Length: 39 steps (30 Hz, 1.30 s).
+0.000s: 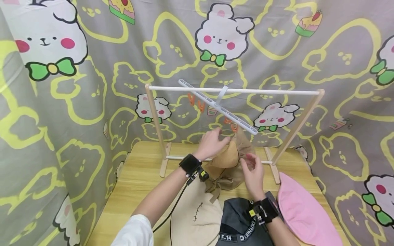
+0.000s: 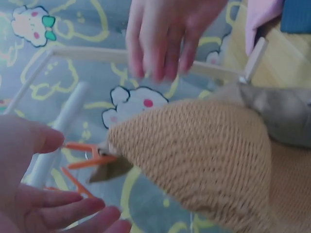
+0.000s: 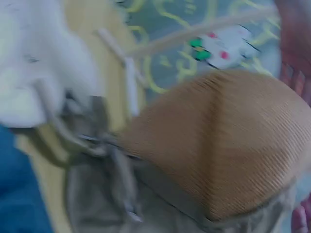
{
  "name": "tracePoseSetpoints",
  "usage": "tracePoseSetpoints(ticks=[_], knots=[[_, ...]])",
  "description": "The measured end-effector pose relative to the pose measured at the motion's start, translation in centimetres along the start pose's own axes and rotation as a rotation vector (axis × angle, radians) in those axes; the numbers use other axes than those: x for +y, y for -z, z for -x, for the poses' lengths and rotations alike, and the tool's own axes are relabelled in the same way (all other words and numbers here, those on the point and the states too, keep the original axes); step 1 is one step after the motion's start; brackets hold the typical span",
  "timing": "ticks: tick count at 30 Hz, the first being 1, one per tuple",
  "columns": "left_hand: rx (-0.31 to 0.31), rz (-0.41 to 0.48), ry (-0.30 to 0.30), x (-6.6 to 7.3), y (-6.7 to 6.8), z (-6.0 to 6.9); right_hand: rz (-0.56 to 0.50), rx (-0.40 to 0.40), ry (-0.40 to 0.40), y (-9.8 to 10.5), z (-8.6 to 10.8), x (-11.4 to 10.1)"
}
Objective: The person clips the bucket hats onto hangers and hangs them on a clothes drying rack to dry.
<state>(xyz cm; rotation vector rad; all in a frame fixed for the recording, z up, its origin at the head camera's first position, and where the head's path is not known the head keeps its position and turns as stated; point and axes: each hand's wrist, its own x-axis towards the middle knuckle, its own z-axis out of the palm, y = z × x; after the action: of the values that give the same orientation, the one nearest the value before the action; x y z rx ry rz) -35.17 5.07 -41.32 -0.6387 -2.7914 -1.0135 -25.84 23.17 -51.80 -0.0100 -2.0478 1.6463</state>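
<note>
A tan woven hat (image 1: 226, 156) with a brown cloth brim and a tied bow (image 1: 220, 183) hangs from an orange clip (image 1: 234, 127) under a tilted pale hanger (image 1: 215, 105). Left of the hat is my left hand (image 1: 213, 142); in the left wrist view its thumb and fingers are spread around orange clips (image 2: 95, 154), gripping nothing. My right hand (image 1: 253, 171) is at the hat's right side, its fingers loosely bent and blurred. In the left wrist view that hand (image 2: 165, 36) appears apart from the hat. The right wrist view shows the hat's weave (image 3: 243, 131) close up.
The hanger hooks over the white bar (image 1: 271, 91) of a wooden rack on the table (image 1: 138, 177). More orange clips (image 1: 196, 102) hang at its left. A cream hat (image 1: 197, 213), a dark lettered hat (image 1: 237, 218) and a pink hat (image 1: 304, 212) lie in front. Patterned curtains surround the table.
</note>
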Motion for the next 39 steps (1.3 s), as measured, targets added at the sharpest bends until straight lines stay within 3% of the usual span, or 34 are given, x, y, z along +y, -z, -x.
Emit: tracePoseSetpoints(ticks=[2, 4, 8, 12, 18, 24, 31, 36, 39], knots=[[0.048, -0.029, 0.013, -0.4, 0.1, -0.8, 0.037, 0.042, 0.05, -0.9, 1.7, 0.3], [0.09, -0.048, 0.023, -0.7, 0.3, -1.6, 0.082, 0.004, 0.088, -1.9, 3.3, 0.6], [0.12, -0.031, 0.033, -1.2, 0.4, -3.1, 0.151, -0.224, 0.098, -4.0, 6.1, 1.5], [0.095, 0.05, 0.027, -1.2, 0.1, -4.4, 0.266, -0.427, 0.088, -6.1, 7.7, 3.0], [0.068, 0.131, 0.013, -1.3, -0.9, -5.7, 0.469, -0.554, 0.14, -8.0, 8.5, 5.4], [0.071, 0.179, -0.009, -1.6, -1.1, -5.9, 0.628, -0.578, 0.19, -8.9, 9.2, 6.4], [0.086, 0.174, -0.069, -1.9, -1.4, -6.7, 0.886, -0.531, 0.266, -9.7, 9.0, 7.1], [0.106, 0.182, -0.094, -2.4, -2.0, -6.8, 0.92, -0.504, 0.291, -10.8, 8.8, 6.7], [0.132, 0.182, -0.092, -2.7, -2.4, -6.9, 0.907, -0.466, 0.262, -11.6, 8.5, 6.5]])
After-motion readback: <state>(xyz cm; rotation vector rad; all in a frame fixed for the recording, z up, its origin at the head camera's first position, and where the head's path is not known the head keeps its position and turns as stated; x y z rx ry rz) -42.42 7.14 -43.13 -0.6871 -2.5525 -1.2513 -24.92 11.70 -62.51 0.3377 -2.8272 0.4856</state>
